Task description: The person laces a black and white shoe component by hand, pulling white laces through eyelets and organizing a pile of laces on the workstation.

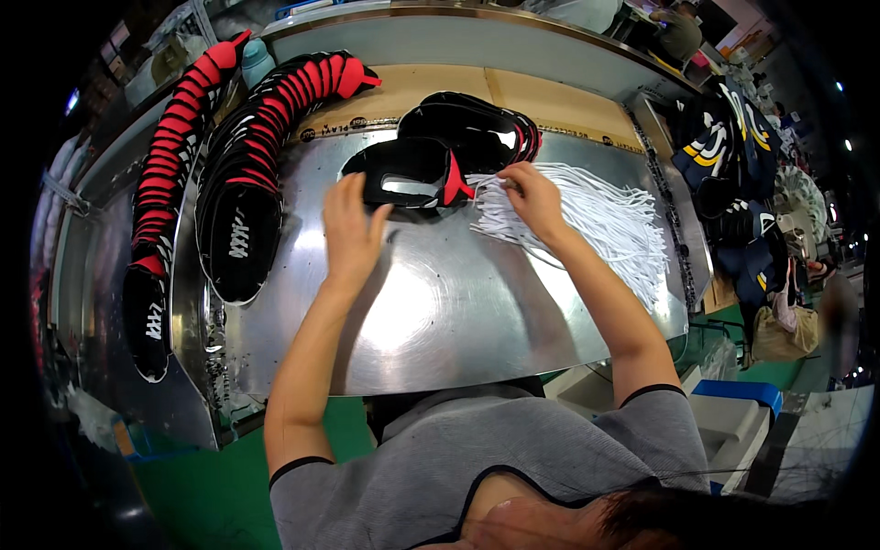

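Observation:
A black shoe upper with a red heel tab (426,165) lies on the metal tabletop, its opening showing a pale patch. My left hand (351,229) is at its left end, thumb apart from the other fingers; whether it touches the upper I cannot tell. My right hand (533,194) is by the left end of a bundle of white shoelaces (605,215), thumb and forefinger brought together. What sits in that pinch, if anything, is too small to make out. Just behind lie more black uppers (467,115), nested together, with red at their right end.
Two long curved stacks of nested black and red uppers, one (243,170) on the table and another (170,165) farther left, stand beside me. Cardboard (431,82) lines the table's back. Dark blue and yellow shoe pieces (733,147) hang at the right. A person (678,35) sits far back.

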A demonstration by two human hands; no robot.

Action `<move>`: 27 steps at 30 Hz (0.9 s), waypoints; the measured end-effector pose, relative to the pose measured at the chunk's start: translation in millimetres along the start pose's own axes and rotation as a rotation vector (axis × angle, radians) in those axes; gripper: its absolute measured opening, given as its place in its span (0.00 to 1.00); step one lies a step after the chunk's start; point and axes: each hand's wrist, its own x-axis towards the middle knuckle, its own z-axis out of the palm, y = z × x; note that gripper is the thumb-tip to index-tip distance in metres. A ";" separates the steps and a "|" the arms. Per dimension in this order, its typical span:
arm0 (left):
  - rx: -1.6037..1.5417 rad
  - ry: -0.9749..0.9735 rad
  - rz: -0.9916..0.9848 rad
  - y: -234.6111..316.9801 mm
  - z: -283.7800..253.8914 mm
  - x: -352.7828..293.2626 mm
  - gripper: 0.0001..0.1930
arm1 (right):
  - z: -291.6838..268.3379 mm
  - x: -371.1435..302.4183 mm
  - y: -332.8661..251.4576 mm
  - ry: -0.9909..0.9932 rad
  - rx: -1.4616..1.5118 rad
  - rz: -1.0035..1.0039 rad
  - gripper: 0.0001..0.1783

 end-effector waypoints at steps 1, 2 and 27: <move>-0.021 0.014 0.059 12.9 12.0 13.3 0.33 | 10.6 1.8 8.3 -0.035 -0.025 -0.030 0.11; -0.039 0.031 0.113 20.6 23.2 25.8 0.34 | 14.8 5.9 5.7 -0.071 -0.077 -0.072 0.12; -1.500 0.328 -1.262 62.4 -53.0 -108.9 0.14 | -287.1 -77.2 -90.2 0.252 1.358 -0.158 0.11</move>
